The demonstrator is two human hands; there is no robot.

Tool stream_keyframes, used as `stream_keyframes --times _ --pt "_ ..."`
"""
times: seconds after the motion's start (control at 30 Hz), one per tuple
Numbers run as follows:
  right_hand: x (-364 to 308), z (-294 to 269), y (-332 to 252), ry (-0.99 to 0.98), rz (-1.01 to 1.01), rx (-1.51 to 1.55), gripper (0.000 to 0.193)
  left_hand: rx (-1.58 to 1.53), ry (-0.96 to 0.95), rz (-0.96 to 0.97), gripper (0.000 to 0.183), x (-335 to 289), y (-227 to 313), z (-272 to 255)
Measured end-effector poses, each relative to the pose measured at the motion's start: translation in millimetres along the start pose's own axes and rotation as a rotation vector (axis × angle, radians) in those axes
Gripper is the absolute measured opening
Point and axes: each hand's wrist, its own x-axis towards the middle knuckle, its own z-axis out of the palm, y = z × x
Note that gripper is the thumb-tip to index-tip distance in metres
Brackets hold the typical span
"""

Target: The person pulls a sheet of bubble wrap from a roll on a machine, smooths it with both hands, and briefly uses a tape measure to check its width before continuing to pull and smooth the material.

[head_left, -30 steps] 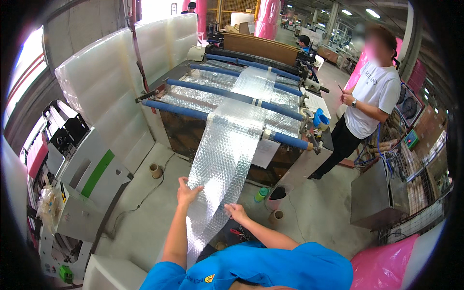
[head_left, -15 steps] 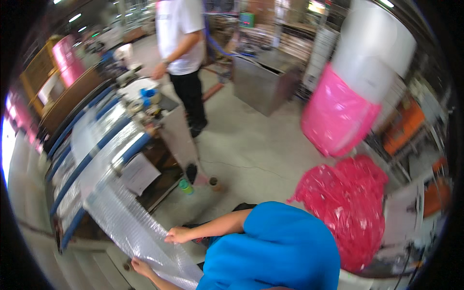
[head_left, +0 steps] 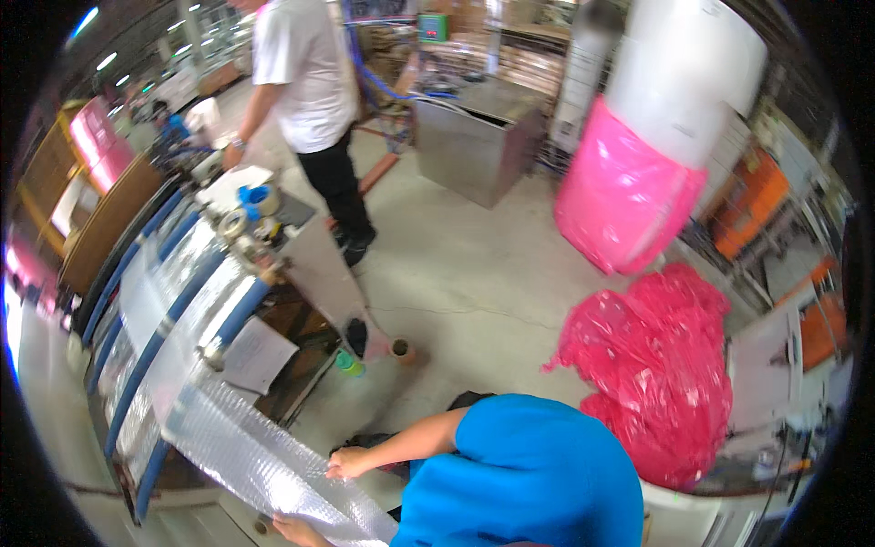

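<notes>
A long strip of clear bubble wrap (head_left: 241,438) slopes down from the roller machine at the left toward my blue-sleeved body. My right hand (head_left: 346,462) is closed on its upper edge, fingers pinched together. Lower down, my left hand (head_left: 299,529) grips the opposite edge, partly cut off by the picture's bottom. Between my hands the wrap lies stretched and shiny, and its near end passes beside my shirt.
Blue rollers (head_left: 173,314) carry the film at left. A co-worker in a white shirt (head_left: 310,82) stands beyond the machine. A green bottle (head_left: 348,363) and a cardboard tube (head_left: 402,350) stand on the floor. Crumpled pink film (head_left: 652,383) and a large pink-wrapped roll (head_left: 629,191) lie right.
Both my hands, still on the bubble wrap, sit slightly lower and farther right in the picture. The view has shifted, and the co-worker appears farther left.
</notes>
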Motion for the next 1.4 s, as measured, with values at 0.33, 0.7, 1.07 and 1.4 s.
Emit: stream_keyframes --times 0.33,0.7,1.07,1.4 --pt "22.8 1.8 37.0 -0.006 -0.002 -0.006 0.043 -0.025 -0.068 -0.257 0.040 9.2 -42.2 61.3" --pt "22.9 7.1 44.9 0.143 0.058 0.083 0.031 -0.027 -0.041 -0.240 0.033 11.1 -58.7 97.5" --pt "50.1 -3.5 52.3 0.225 0.002 0.080 0.035 -0.197 -0.071 -0.160 0.033 48.2 -44.7 109.9" --pt "123.7 -59.7 -16.7 0.266 -0.138 0.115 0.036 -0.275 -0.048 -0.191 0.041 139.0 18.5 72.3"
